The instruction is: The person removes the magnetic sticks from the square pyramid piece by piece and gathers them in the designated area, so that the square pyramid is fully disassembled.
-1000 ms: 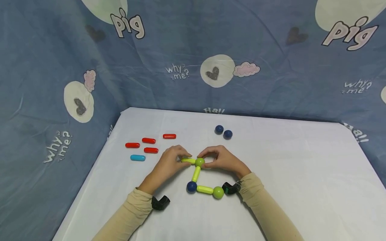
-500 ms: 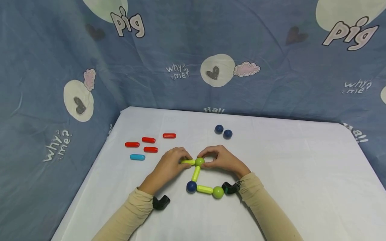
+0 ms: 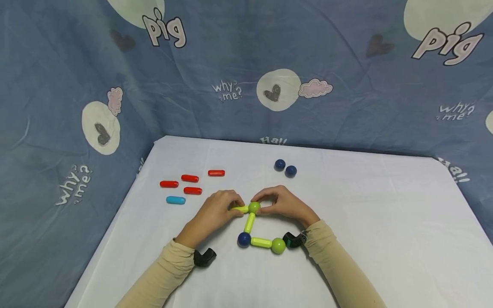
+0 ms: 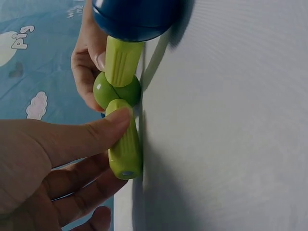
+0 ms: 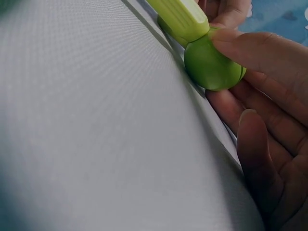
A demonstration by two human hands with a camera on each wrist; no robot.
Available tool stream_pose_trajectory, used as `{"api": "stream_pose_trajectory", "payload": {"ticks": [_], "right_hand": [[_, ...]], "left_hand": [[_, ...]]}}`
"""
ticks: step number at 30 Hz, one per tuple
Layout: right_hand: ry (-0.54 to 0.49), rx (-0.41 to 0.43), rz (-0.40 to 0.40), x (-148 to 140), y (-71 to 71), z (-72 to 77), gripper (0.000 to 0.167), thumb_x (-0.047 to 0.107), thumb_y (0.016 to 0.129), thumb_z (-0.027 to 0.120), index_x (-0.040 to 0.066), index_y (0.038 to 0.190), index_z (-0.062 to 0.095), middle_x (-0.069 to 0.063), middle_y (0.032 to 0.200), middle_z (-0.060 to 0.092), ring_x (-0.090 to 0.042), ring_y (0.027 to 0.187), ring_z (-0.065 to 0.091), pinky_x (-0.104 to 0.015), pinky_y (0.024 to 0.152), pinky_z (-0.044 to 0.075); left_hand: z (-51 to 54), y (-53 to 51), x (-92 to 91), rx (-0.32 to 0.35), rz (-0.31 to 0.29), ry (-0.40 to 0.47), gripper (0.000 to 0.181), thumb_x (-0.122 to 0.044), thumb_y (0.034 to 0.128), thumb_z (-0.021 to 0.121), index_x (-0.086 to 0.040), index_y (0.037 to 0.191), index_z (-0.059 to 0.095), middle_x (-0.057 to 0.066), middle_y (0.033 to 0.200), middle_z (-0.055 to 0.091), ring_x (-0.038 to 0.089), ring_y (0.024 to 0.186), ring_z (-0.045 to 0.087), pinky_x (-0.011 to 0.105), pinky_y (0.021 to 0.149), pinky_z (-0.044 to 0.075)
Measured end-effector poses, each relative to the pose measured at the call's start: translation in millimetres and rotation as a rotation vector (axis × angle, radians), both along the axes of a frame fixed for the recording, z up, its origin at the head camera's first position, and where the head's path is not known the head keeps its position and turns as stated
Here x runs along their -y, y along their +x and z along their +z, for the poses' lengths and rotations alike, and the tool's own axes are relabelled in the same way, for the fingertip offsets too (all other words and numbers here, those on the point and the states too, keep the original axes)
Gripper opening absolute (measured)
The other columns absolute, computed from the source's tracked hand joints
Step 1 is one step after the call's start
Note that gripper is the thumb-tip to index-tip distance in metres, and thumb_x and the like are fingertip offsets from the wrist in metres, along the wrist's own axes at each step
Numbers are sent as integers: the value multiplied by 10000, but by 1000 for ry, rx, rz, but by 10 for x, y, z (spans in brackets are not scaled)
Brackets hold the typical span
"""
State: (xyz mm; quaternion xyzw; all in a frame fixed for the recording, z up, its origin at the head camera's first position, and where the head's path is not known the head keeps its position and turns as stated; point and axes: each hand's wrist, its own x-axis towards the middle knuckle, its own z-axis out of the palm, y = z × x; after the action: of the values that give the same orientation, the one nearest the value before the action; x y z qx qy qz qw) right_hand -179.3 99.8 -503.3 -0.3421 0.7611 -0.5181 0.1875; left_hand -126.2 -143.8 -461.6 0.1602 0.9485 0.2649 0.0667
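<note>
My left hand [image 3: 221, 206] pinches a yellow-green rod [image 4: 126, 149] between thumb and fingers. The rod's far end touches a green ball [image 3: 254, 207], which my right hand [image 3: 284, 204] grips from the other side with thumb and fingertips. From that ball a second yellow-green rod [image 3: 249, 223] runs down to a dark blue ball [image 3: 244, 239]. A third yellow-green rod [image 3: 261, 242] joins the blue ball to another green ball [image 3: 278, 246], close to the right wrist. In the right wrist view, the thumb lies on the gripped green ball [image 5: 211, 62].
Several red rods [image 3: 192, 191] and one light blue rod [image 3: 175, 200] lie at the left of the white table [image 3: 369, 214]. Two dark blue balls [image 3: 285, 168] sit near its back. A patterned blue cloth [image 3: 192, 115] hangs behind and at the left.
My left hand has shifted slightly down toward me, along with its rod. The right hand stays nearly still on the green ball, and the joined pieces have barely moved.
</note>
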Motion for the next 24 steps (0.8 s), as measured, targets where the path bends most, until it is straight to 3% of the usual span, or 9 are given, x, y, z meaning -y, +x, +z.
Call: {"api": "stream_pose_trajectory", "payload": {"ticks": [4,8,19,24], "right_hand": [[19,-2,-17,-15,-11,4,315,188,853,860,166,1158,780,-7,1139,782,-115,1076,690,-276,856,548],[37,-11,-42,-37,-32,3,307,187,847,866,192,1143,783,19,1127,782,-91,1060,680,-247,808,523],[40,-5,-49,-39,-23,2,295,159,853,855,187,1136,775,13,1104,778,-137,998,657,-222,692,515],[22,-11,-38,-32,-20,5,293,158,854,853,170,1136,772,-12,1093,779,-143,981,663,-227,681,530]], "left_hand": [[40,-1,59,11,1,-53,159,-160,797,894,-159,917,791,-56,870,724,118,809,602,325,759,522],[94,-18,169,31,51,-111,180,-138,776,909,-165,901,782,-50,870,719,139,819,604,338,779,545],[218,-84,408,71,153,-146,198,-106,772,909,-121,920,779,23,923,719,200,872,622,383,796,560],[225,-98,459,95,188,-174,198,-94,789,895,-95,948,777,60,951,721,224,897,631,421,841,561]]}}
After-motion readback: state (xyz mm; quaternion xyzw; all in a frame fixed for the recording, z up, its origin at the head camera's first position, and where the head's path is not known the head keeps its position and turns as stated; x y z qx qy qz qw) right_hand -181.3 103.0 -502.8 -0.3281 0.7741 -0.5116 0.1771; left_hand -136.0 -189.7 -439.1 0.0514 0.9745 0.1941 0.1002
